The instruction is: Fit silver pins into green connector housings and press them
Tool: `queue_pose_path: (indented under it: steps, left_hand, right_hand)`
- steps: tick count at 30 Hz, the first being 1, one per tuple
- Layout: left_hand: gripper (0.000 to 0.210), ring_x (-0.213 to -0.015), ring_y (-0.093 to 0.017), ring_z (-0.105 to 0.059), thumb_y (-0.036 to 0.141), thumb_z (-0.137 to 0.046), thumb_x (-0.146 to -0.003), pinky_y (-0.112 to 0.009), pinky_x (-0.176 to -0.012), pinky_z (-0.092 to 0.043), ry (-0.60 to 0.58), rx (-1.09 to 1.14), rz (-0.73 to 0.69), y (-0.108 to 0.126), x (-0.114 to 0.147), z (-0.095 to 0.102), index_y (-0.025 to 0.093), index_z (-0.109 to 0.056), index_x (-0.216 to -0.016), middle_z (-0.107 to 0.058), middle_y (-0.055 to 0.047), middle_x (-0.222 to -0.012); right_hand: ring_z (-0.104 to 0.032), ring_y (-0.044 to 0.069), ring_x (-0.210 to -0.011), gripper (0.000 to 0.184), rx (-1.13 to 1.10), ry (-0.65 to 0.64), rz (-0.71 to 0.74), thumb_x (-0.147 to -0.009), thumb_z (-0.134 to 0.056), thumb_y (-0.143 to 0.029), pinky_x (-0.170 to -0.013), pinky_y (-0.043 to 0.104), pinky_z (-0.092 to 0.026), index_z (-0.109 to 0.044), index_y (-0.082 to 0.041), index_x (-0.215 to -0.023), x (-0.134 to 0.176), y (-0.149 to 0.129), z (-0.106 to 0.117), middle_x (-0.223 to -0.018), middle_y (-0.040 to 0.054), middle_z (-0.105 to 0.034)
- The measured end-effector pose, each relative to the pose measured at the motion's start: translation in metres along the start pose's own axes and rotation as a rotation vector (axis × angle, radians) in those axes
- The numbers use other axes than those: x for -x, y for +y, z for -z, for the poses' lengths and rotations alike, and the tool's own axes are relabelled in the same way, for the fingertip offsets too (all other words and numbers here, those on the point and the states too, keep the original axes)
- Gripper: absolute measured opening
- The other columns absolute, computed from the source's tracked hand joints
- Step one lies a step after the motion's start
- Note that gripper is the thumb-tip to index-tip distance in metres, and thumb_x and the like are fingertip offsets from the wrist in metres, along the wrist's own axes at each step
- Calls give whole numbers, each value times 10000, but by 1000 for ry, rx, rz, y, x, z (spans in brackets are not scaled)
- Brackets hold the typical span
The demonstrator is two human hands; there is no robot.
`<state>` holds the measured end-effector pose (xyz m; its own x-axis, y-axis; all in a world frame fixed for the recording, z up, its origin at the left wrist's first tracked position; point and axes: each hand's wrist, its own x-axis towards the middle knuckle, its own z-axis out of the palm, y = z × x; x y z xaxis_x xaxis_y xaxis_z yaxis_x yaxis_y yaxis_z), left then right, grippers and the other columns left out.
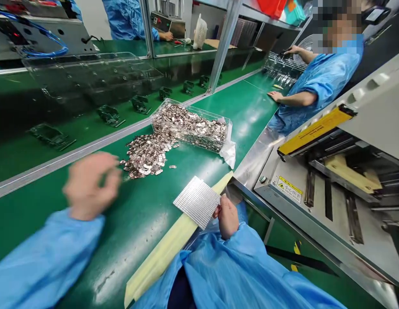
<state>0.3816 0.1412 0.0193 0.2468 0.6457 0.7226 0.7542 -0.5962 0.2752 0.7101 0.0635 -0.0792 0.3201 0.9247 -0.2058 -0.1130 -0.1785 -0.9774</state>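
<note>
My right hand (228, 216) grips a thin square silver plate (198, 201) by its right corner, fingers wrapped round the edge. A fine grid covers the plate's face. It is held tilted over the table's front edge, above a pale yellow strip (161, 249). Over the green table, my left hand (92, 184) is smeared by motion, its fingers seemingly curled; whether anything is in them I cannot make out. Just beyond it lies a heap of small shiny metal pieces (146, 156). More such pieces fill a clear plastic box (230, 133) behind the heap.
Dark molded parts (109, 115) stand spaced along a lower green strip (86, 128) behind a metal rail (122, 131). A clear blister tray (90, 77) sits further back. At right is a machine with a yellow bar (315, 128). A co-worker in blue (328, 81) works beyond the box.
</note>
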Motion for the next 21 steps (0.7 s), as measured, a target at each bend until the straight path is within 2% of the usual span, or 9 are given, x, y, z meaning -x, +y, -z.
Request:
queue_pose_path:
  steps: [1,2,3,5,7,9,13,21]
  left_hand:
    - [231,-1109,-222,-622,169,-614,-863,-413,-987,-468,-41,21,-113,26,2,-13,205,-639,-1089,-701,-45,-1117]
    - [258,-1151,-227,-610,165,-602,-871,-417,-998,-457,-207,88,-243,53,4,-27,203,-630,-1124,-703,-56,-1150]
    - [260,-1197,-243,-588,186,-579,-891,-451,-1031,-425,-306,129,-324,80,5,-41,195,-623,-1147,-698,-67,-1185]
    - [309,-1296,-251,-514,240,-496,-945,-459,-1070,-381,-482,132,-377,124,5,-67,182,-588,-1235,-640,-81,-1303]
    - [379,-1357,-252,-449,279,-422,-978,-457,-1084,-361,-602,105,-362,151,4,-85,172,-527,-1325,-560,-88,-1401]
    - [424,-1380,-247,-418,295,-384,-990,-457,-1081,-359,-689,80,-337,161,3,-95,171,-467,-1387,-498,-89,-1457]
    - [449,-1392,-239,-399,291,-338,-1002,-456,-1074,-354,-784,10,-316,159,1,-97,178,-412,-1430,-437,-70,-1502]
    - [452,-1400,-236,-384,259,-327,-1003,-453,-1068,-362,-816,-126,-324,170,-2,-96,175,-402,-1440,-400,-54,-1521]
  right_hand:
    - [-404,115,-432,590,-11,-5,10,-837,-495,-739,-450,251,-337,-495,-205,-585,0,0,-1,-460,-29,-457]
    - [-394,111,-431,591,-21,-9,19,-839,-494,-737,-446,247,-329,-484,-206,-580,1,0,-3,-458,-34,-446]
    - [-385,107,-430,592,-31,-10,27,-838,-493,-739,-441,244,-320,-475,-207,-578,2,-1,-5,-458,-38,-436]
    - [-370,102,-427,594,-45,-5,40,-832,-490,-747,-429,238,-306,-462,-209,-581,3,-3,-8,-460,-45,-422]
    - [-358,99,-424,595,-59,10,49,-825,-483,-759,-418,234,-294,-452,-212,-592,5,-6,-12,-467,-50,-416]
    - [-348,98,-421,593,-76,27,51,-817,-480,-769,-407,231,-283,-449,-214,-609,5,-7,-15,-473,-55,-408]
    - [-331,99,-449,586,-126,58,60,-813,-487,-766,-417,232,-271,-457,-211,-627,4,-6,-20,-500,-60,-390]
    - [-306,106,-471,550,-174,38,83,-863,-440,-725,-441,247,-269,-452,-217,-650,2,1,-23,-509,-67,-354]
